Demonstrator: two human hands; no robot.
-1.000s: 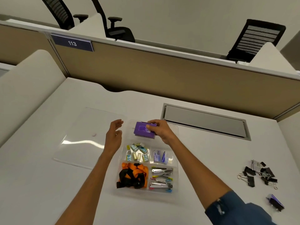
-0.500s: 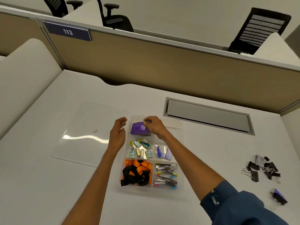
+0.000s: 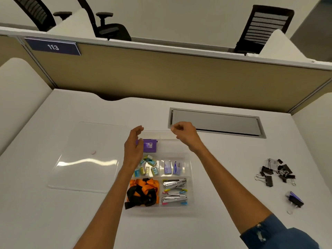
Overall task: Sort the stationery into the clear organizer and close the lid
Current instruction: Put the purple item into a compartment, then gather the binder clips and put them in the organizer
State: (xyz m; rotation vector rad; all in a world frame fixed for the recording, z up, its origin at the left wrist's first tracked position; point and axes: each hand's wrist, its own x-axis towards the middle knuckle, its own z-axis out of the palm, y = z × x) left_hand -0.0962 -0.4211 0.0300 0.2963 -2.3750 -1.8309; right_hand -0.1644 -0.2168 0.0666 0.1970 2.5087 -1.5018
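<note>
The clear organizer (image 3: 190, 177) sits mid-desk, uncovered. A purple box (image 3: 150, 145) lies in its far left compartment. Other compartments hold small erasers (image 3: 147, 165), staple boxes (image 3: 172, 167), orange and black lanyards (image 3: 142, 192) and staplers (image 3: 174, 192). The far right compartment looks bare. My left hand (image 3: 133, 147) hovers open just left of the purple box, fingers apart. My right hand (image 3: 185, 134) is raised above the far right compartment, fingers curled, holding nothing. The clear lid (image 3: 86, 157) lies flat to the left.
A pile of black binder clips (image 3: 276, 172) lies on the desk at right, and a small purple box of clips (image 3: 294, 199) sits nearer me. A grey cable hatch (image 3: 217, 123) is set into the desk behind the organizer. A tan partition runs along the back.
My right hand set the purple box into the far left compartment, let go and lifted away to the right. My left hand stayed beside the box.
</note>
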